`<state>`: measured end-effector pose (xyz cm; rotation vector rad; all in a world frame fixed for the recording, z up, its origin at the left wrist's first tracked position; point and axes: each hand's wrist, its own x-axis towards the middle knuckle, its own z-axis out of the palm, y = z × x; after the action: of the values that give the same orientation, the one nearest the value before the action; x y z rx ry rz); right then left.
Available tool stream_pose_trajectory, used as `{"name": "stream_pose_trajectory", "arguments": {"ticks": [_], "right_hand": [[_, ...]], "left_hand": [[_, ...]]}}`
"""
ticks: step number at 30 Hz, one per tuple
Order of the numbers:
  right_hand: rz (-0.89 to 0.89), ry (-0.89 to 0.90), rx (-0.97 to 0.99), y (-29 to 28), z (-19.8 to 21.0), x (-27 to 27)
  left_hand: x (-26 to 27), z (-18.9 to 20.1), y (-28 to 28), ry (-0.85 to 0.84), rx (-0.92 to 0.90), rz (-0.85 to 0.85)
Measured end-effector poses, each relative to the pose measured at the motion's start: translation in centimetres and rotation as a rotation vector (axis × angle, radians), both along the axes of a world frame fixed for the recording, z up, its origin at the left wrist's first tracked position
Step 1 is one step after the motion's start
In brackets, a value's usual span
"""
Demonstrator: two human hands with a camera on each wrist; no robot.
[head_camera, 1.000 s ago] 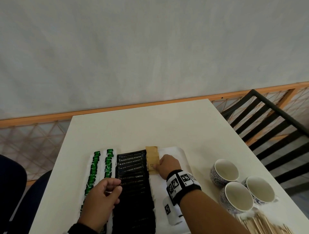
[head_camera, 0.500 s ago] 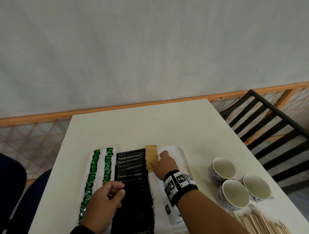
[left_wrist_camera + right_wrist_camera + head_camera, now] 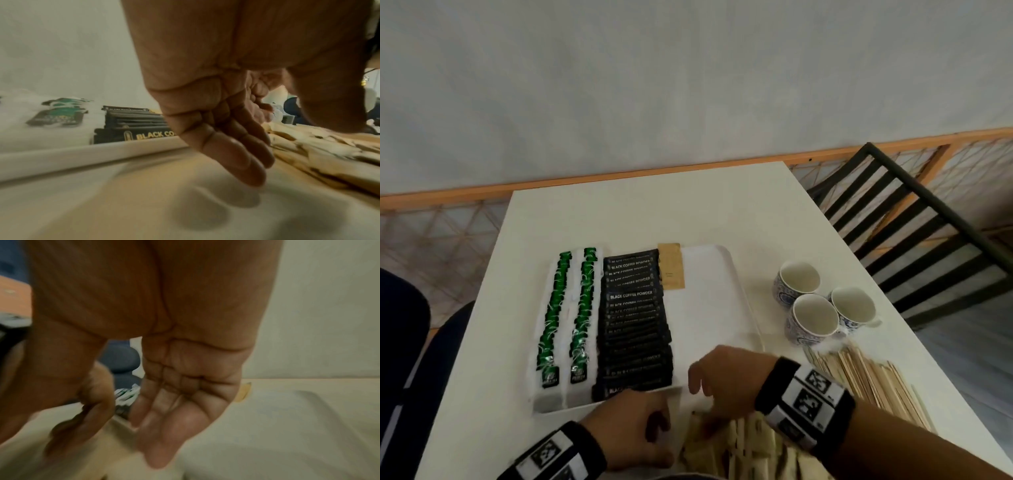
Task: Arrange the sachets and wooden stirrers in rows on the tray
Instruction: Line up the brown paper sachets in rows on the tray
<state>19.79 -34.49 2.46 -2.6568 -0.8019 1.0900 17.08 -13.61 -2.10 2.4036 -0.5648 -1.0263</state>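
Observation:
A white tray (image 3: 710,308) carries two rows of green sachets (image 3: 554,308), one row of black coffee sachets (image 3: 633,318) and a single brown sachet (image 3: 670,270) at its far end. A loose pile of tan sachets (image 3: 743,448) lies on the table in front of the tray. My right hand (image 3: 702,394) hangs over that pile with fingers spread and nothing in them (image 3: 123,434). My left hand (image 3: 654,435) hovers just left of the pile, fingers relaxed and empty (image 3: 246,162). Wooden stirrers (image 3: 869,377) lie heaped at the right.
Three blue-patterned cups (image 3: 815,308) stand right of the tray, just behind the stirrers. A black slatted chair (image 3: 914,226) is beyond the table's right edge. The tray rim (image 3: 82,154) runs close by my left fingers.
Both hands have drawn back from the tray to the near table edge, over the tan sachet pile. The brown sachet stays on the tray where my right hand touched it.

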Motion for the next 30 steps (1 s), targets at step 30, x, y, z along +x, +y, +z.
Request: {"name": "stream_pose_trajectory", "arguments": {"ticks": [30], "right_hand": [[-0.197,-0.054,0.319,1.5,-3.8,-2.2]], "left_hand": [[-1.7,-2.0,-1.5,-0.115,-0.142,0.058]]}}
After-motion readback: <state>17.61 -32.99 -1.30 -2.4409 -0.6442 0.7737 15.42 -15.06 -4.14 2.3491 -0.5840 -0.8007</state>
